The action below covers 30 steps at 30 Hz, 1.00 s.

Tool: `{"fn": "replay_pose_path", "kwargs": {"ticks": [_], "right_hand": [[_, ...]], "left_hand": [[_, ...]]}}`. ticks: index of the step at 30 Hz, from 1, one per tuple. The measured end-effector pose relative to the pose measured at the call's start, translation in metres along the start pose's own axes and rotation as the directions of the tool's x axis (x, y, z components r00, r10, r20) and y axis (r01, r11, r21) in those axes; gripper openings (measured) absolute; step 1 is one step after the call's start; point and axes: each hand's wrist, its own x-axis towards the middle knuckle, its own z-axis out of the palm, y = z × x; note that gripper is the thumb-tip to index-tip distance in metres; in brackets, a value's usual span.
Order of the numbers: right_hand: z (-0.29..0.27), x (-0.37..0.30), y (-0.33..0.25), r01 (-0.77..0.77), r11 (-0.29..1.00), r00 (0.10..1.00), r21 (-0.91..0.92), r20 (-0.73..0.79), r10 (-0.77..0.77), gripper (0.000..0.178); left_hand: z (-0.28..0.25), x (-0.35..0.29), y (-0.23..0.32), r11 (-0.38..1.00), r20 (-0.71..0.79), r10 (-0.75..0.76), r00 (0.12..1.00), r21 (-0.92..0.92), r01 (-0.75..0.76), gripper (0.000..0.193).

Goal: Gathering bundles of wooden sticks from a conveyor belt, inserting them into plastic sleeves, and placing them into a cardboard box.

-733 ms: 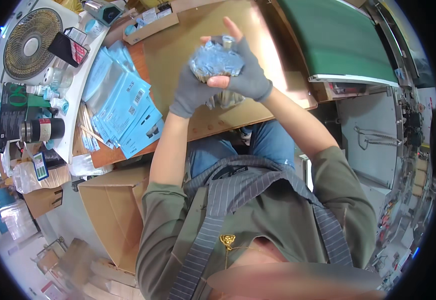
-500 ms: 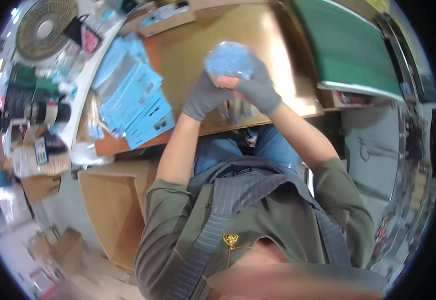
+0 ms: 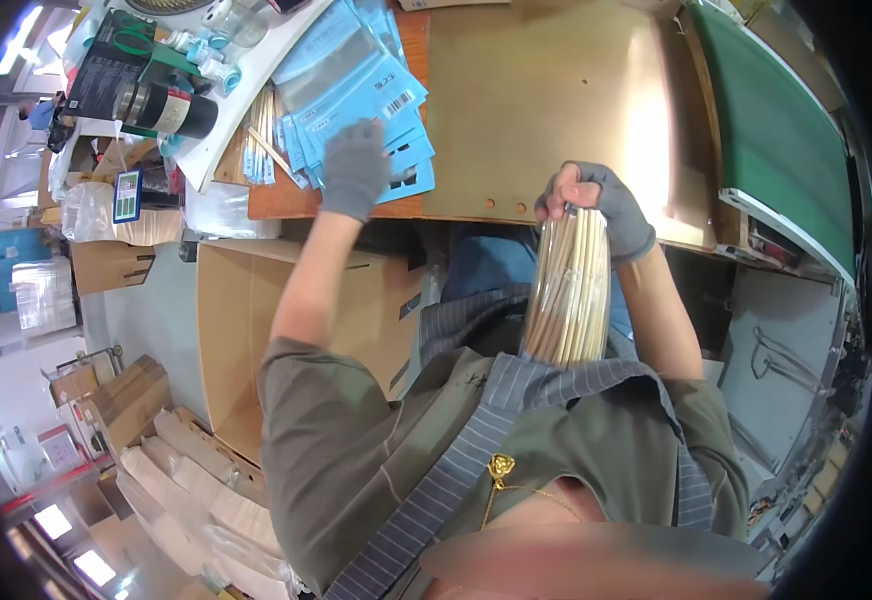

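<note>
My right hand (image 3: pixel 601 205), in a grey glove with bare fingertips, is closed round the gathered top end of a clear bag of thin wooden sticks (image 3: pixel 568 290). The bag hangs upright before my lap, packed with pale sticks. My left hand (image 3: pixel 356 170), gloved the same way, lies over a fanned pile of flat blue plastic bags (image 3: pixel 341 85) at the left of the table. Its fingers reach forward across the bags; their tips are partly hidden, and no lifted bag shows in them.
Loose wooden sticks (image 3: pixel 268 140) lie left of the blue bags. A brown board (image 3: pixel 546 100) covers the table, with a green surface (image 3: pixel 776 130) at right. Below the table's left edge stands an open cardboard box (image 3: pixel 231 340). A black flask (image 3: pixel 171 108) rests on the white shelf.
Both hands held the bundle over the board. Now my right hand alone holds it, lower and nearer my body. My left hand has let go and moved left onto the blue bags.
</note>
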Motion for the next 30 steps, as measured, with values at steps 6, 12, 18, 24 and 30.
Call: {"fn": "replay_pose_path", "kwargs": {"ticks": [6,12,18,24,30], "right_hand": [[0.004,-0.001,0.0,-0.069,0.998,0.997,0.006,-0.022,0.07,0.025],[0.022,0.004,-0.007,-0.125,0.992,0.991,-0.011,-0.04,0.125,0.038],[0.021,0.02,0.006,-0.068,0.991,0.992,-0.115,0.099,0.079,0.053],[0.022,0.019,0.011,-0.155,0.987,0.985,-0.036,0.071,0.157,0.051],[-0.001,0.009,0.026,-0.192,0.981,0.978,0.024,-0.08,0.193,0.059]], "left_hand": [[0.024,-0.012,-0.066,0.99,0.195,-0.121,0.973,-0.048,0.133,0.022],[0.011,0.005,-0.03,0.674,0.22,-0.416,0.882,-0.576,0.462,0.038],[0.053,-0.013,0.076,0.585,0.354,-0.166,0.92,-0.716,0.381,0.027],[0.101,-0.042,0.145,0.581,0.279,-0.042,0.959,-0.774,0.25,0.024],[0.078,-0.031,0.163,0.558,0.427,-0.141,0.893,-0.711,0.428,0.027]]}}
